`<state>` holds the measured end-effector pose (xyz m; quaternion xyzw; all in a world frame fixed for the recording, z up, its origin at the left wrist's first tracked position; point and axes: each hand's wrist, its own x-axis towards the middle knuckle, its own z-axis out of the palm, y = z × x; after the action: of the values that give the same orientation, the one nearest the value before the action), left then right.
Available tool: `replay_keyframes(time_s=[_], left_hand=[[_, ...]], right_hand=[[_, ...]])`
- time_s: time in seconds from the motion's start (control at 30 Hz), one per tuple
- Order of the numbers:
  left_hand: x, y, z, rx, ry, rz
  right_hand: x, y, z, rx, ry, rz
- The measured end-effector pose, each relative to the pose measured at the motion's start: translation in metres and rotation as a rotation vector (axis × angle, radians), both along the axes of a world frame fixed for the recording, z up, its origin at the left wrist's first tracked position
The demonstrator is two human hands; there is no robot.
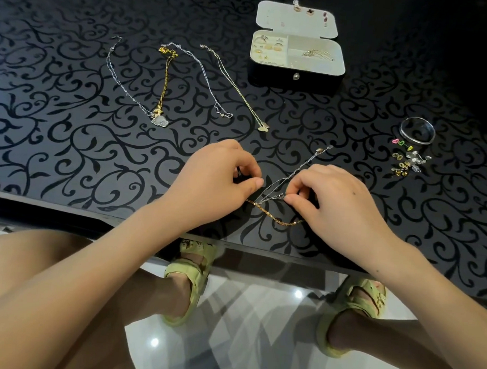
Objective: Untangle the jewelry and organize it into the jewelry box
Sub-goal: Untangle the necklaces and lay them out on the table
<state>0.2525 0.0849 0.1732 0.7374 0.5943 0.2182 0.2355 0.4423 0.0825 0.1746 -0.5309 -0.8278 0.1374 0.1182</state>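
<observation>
Now the tangled silver chain (301, 169) and gold chain (274, 218) lie between our hands near the table (72, 150) edge. Our left hand (217, 183) pinches the strands; our right hand (335, 198) pinches what seems a clasp. Beyond the grip lie separate necklaces (166, 79) and the open jewelry box (282, 78); to its right, a bangle (416, 141) and earrings (406, 162).

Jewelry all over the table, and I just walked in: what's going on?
A person's left hand and right hand each pinch the tangled chains at the near edge of the table. Untangled necklaces lie stretched out on the left, the open jewelry box holds rings, and a bangle and loose earrings sit on the right.
</observation>
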Motion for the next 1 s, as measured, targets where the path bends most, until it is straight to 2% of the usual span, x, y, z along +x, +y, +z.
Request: replay_keyframes(time_s=[0.13, 0.37, 0.6, 0.73, 0.87, 1.0], left_hand=[[0.007, 0.008, 0.0, -0.023, 0.01, 0.032], [0.022, 0.019, -0.004, -0.032, -0.004, -0.034], [0.038, 0.036, -0.006, -0.021, 0.006, 0.069], [0.046, 0.046, -0.001, -0.053, 0.071, 0.031], [0.051, 0.051, 0.008, -0.07, 0.14, 0.016], [0.061, 0.048, 0.013, -0.018, 0.341, -0.049]], right_hand=[[0.007, -0.008, 0.003, 0.021, 0.053, 0.029], [0.017, -0.021, -0.002, 0.044, -0.017, 0.15], [0.009, -0.005, -0.002, 0.09, 0.092, -0.015], [0.004, 0.0, -0.006, 0.017, 0.101, -0.01], [0.0, -0.001, -0.007, 0.031, 0.147, -0.027], [0.003, -0.004, -0.008, 0.046, 0.141, -0.044]])
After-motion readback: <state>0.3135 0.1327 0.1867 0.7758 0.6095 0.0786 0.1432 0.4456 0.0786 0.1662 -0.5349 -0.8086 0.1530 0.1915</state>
